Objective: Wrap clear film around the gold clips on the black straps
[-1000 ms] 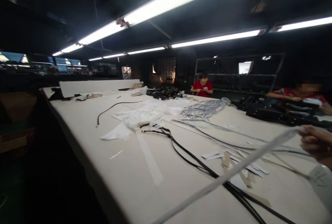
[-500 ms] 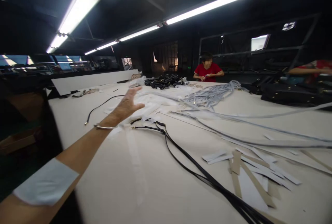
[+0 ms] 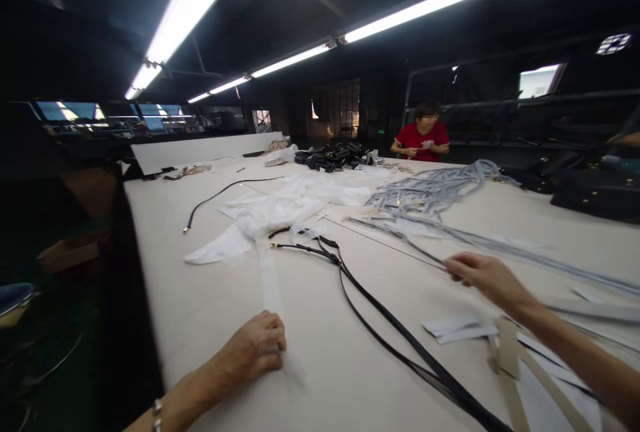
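Observation:
My left hand [image 3: 257, 349] is low over the table with its fingers curled closed. A translucent white strip [image 3: 269, 279] runs down from a heap of white film [image 3: 295, 199] into those fingers. To the right, my right hand [image 3: 483, 279] pinches a strap wrapped in grey film [image 3: 420, 249], whose thin end points left. Between the hands lie several black straps [image 3: 383, 309] with gold-coloured clasps. Another black strap [image 3: 215, 199] with a clasp lies farther off at the left.
White and tan paper strips [image 3: 510, 345] lie below my right forearm. A pile of grey-wrapped straps [image 3: 430, 189] and a heap of black pieces [image 3: 335, 155] are farther back. Across the white table [image 3: 200, 305] is a person in red [image 3: 423, 139]. An open carton [image 3: 75, 252] stands at left.
My left hand has come back from its outstretched reach over the white film and closed on the strip nearer me. My right hand has entered from the right and pinched a grey-wrapped strap.

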Tool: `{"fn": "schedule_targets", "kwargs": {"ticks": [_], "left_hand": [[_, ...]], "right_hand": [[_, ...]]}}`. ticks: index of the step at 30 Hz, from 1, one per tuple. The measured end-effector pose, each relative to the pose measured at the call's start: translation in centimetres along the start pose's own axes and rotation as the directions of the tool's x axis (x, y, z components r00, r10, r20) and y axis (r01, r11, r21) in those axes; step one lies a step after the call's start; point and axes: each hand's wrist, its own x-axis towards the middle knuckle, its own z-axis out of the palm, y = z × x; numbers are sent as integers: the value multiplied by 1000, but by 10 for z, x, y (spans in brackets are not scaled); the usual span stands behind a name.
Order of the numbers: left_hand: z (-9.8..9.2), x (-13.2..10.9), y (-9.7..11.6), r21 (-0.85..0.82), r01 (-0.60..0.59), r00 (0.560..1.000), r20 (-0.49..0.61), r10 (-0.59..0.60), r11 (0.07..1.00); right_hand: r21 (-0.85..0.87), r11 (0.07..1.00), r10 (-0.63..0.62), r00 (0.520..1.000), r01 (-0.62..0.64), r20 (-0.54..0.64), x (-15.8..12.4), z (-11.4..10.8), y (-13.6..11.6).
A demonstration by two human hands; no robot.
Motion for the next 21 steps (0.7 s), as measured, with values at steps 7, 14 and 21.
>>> {"fn": "schedule_targets", "kwargs": {"ticks": [7, 14, 21], "left_hand": [[-16, -2, 24, -357, 109, 980, -116, -159, 928], [-68, -58, 44, -759, 225, 783, -233, -577, 611], [-115, -160, 48, -819, 33, 514, -478, -713, 573]], "right_hand": [[-163, 924, -312, 927, 347, 207, 43, 180, -139], [-462, 786, -249, 894, 411, 371, 54, 224, -148], [-509, 753, -218, 889, 416, 403, 40, 170, -118]]}}
